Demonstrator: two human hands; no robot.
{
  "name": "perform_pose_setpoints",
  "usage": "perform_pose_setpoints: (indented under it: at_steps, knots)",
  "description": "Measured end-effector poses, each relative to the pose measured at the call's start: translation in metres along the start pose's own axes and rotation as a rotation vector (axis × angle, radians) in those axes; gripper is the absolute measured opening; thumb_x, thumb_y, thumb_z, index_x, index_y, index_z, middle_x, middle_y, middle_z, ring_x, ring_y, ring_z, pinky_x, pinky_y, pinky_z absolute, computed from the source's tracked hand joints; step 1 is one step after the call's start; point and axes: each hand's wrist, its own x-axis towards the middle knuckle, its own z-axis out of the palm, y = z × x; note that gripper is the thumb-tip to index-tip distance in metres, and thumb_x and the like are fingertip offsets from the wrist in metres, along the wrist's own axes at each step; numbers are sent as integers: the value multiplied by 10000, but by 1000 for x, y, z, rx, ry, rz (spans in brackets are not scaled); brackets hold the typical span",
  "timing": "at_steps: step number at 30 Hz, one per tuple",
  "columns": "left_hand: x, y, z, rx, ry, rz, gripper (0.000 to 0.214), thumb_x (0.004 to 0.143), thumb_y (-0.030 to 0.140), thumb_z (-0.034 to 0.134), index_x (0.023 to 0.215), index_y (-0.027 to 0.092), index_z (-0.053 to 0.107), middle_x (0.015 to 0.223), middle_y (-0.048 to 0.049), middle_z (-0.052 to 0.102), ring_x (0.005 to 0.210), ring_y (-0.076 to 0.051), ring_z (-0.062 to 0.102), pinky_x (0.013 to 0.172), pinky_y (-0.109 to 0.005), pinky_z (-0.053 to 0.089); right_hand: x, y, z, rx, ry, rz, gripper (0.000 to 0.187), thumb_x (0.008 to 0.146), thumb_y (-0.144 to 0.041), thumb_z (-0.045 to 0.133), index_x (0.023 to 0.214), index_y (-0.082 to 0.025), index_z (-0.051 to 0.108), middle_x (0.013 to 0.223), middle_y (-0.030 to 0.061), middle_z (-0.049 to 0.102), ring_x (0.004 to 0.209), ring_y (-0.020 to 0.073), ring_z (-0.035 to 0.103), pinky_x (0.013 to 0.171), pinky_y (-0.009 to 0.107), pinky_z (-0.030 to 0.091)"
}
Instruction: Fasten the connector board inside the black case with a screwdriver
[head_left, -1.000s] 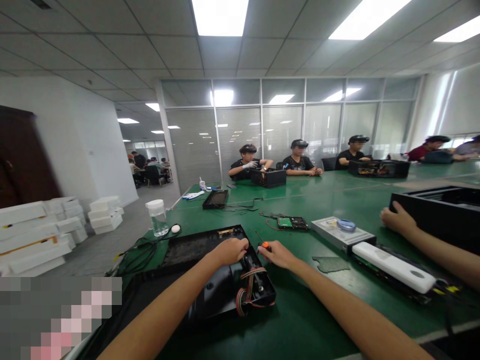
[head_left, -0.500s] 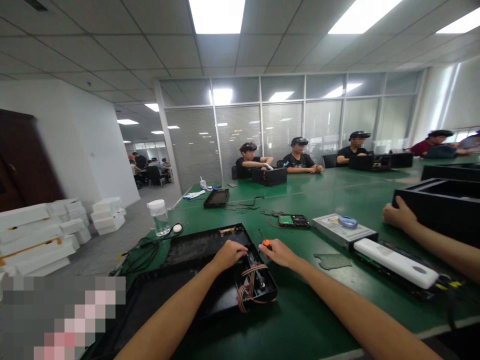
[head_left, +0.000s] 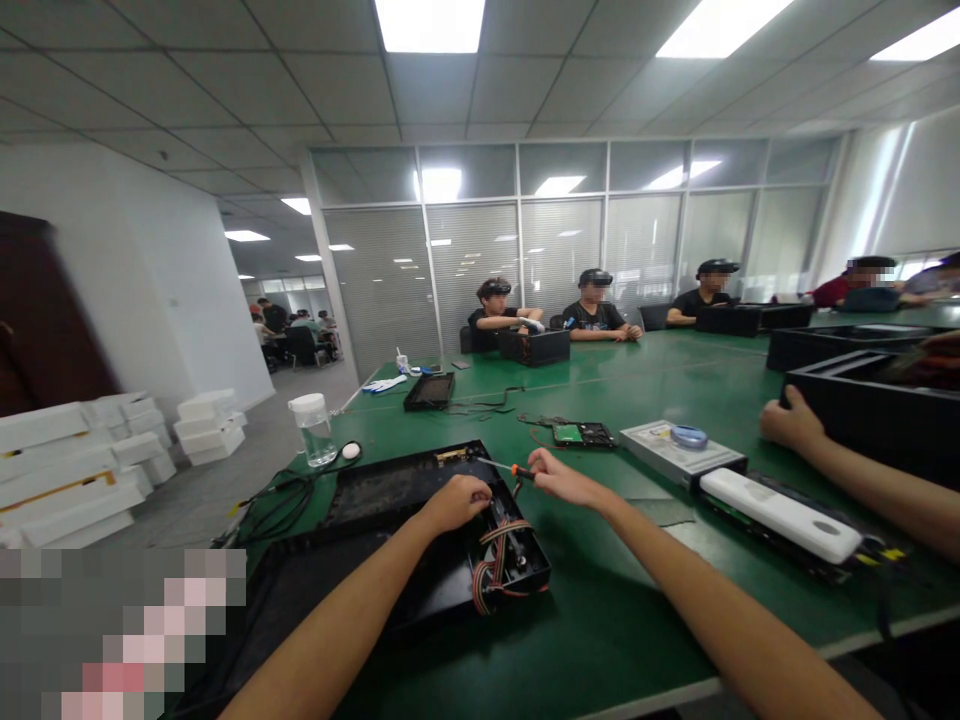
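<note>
A tiled ceiling (head_left: 337,90) with bright light panels spans the room; a blind-lined glass partition (head_left: 379,285) closes its far side. Before you extends the green table (head_left: 592,610), glossy, with people seated along its far edge. White boxes (head_left: 56,475) are stacked on the floor at left. The shallow black panel (head_left: 307,570) lies on the table at near left, in front of you. At right, a neighbour's hand rests against a black case (head_left: 840,410). Your left hand (head_left: 457,503), fingers bent together, is at the panel's right side; whether it pinches anything cannot be told. Your right hand (head_left: 562,478) is closed around an orange-handled screwdriver (head_left: 523,472), its shaft pointing left towards the panel's far end; tip contact is unclear. A metal-topped drive (head_left: 652,445) lies to the right; a clear bottle (head_left: 315,437) stands far left.
</note>
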Motion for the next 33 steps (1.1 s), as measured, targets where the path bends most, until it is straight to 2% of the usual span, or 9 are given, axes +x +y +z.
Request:
perform_pose_setpoints:
  at_steps: [5,9,11,18,25,33]
  knots:
    - [1,2,-1,6,-27,-37,147,758,160,519,863,153,622,794,-25,637,714,-130,573,687,-214,429,-1,-12,-23,234,56,1,319,750,-453,471,949,-209,418,612,-67,446,408,44,296,385,165,216]
    - [1,1,0,-8,-27,-42,159,754,150,506,863,149,621,793,-22,635,707,-124,571,681,-205,424,-1,-17,-24,185,299,-78,349,731,-524,468,827,-189,449,537,-64,394,389,59,310,363,189,222]
    - [0,1,0,-9,-11,-28,156,752,151,507,859,148,621,784,-21,633,699,-123,566,673,-203,418,0,-16,-18,149,360,-115,350,729,-532,464,767,-186,442,541,-52,390,415,71,338,379,200,260]
    - [0,4,-2,4,-7,-5,149,759,165,512,848,154,631,758,-22,626,683,-127,550,653,-208,398,0,-15,1,-5,427,-213,327,768,-497,445,786,-173,480,600,-22,419,518,102,385,484,218,338]
    - [0,2,0,9,-5,-8,167,760,161,501,847,158,643,781,-24,636,714,-132,556,687,-212,390,-4,-21,6,-76,401,-281,283,759,-443,490,782,-163,522,654,-7,492,597,121,448,577,230,375]
    - [0,2,1,13,0,-29,160,766,183,512,847,163,649,791,-25,641,717,-130,558,684,-203,387,-7,-26,7,-132,439,-317,258,756,-419,502,758,-165,544,654,-7,536,585,121,478,577,230,382]
